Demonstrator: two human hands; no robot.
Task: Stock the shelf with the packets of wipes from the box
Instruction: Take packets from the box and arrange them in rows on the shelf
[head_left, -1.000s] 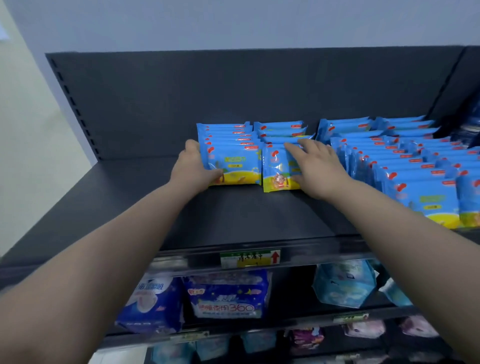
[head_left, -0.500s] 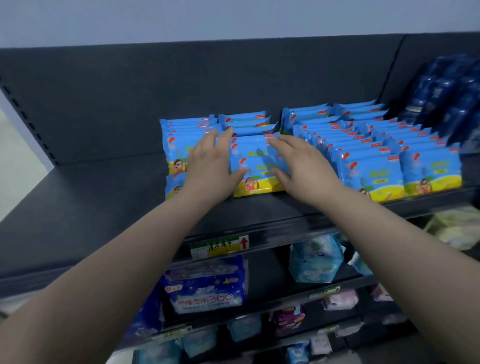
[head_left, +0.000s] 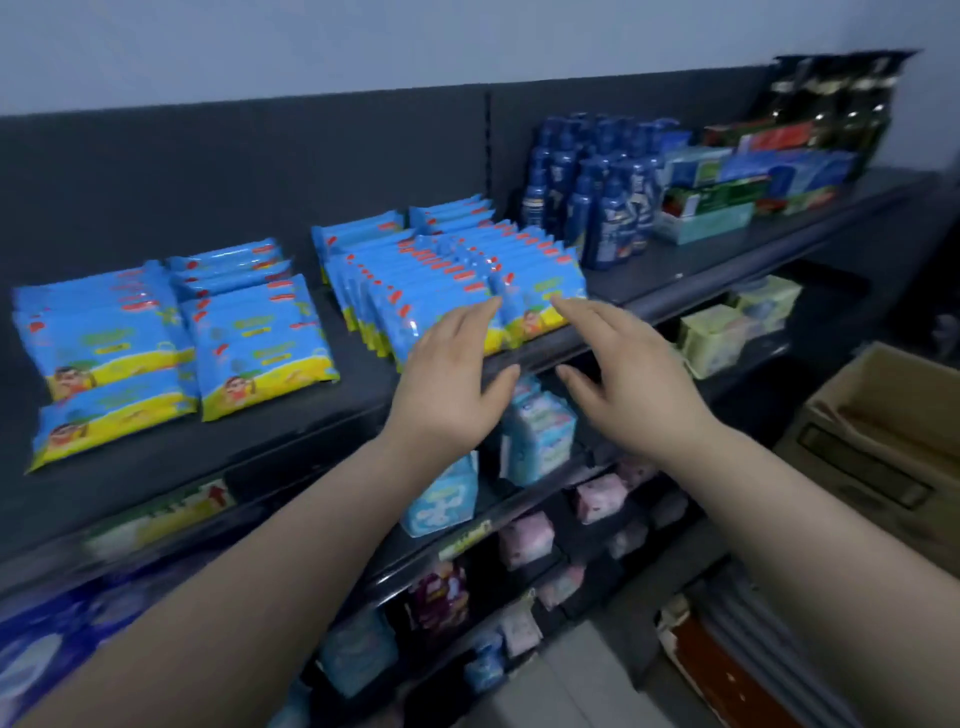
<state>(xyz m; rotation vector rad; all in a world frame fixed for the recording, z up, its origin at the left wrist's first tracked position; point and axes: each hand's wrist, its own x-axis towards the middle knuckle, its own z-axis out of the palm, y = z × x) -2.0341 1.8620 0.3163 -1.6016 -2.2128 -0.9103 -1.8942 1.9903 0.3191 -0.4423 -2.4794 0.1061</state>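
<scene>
Blue plastic wipe packets (head_left: 457, 280) stand shelved beyond your spread, empty left hand (head_left: 447, 384) and right hand (head_left: 623, 384); next, check the brown cardboard box (head_left: 883, 415) to their right.

A shop: the dark shelf (head_left: 358, 410) holds rows of identical wipe packets (head_left: 260, 343) and blue bottles (head_left: 613, 218), with what looks like a price tag (head_left: 161, 514) on its front edge.

No text can be read.
Print on the blue-and-yellow plastic wipes packets (head_left: 265, 353) and the green-and-yellow shelf-edge label (head_left: 156, 514) with its red arrow is too blurred.
</scene>
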